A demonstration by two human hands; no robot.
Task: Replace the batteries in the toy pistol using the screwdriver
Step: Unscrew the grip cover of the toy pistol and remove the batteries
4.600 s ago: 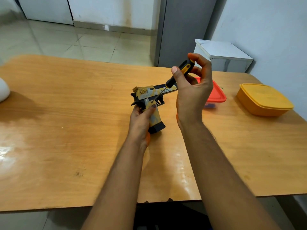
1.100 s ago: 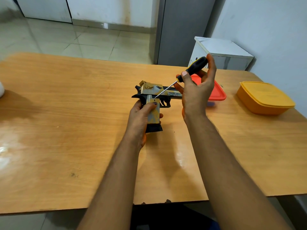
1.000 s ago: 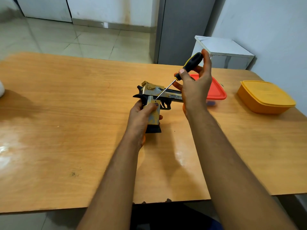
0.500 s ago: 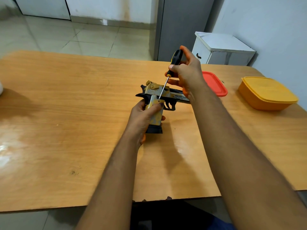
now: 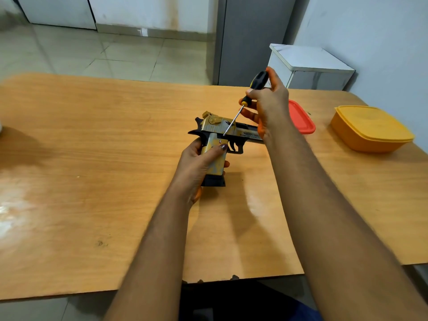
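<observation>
Toy pistol is gripped by its handle in the left hand, fingers wrapped round, barrel pointed to 3 o'clock, held above mid-table. Screwdriver is held in the right hand, fingers curled round the black-yellow handle; its tip is set on the frame just above the grip. Red lid and orange container are seen at 3 o'clock.

1 toy pistol, 1 screwdriver, 2 containers (orange, red-lidded), 1 table.
</observation>
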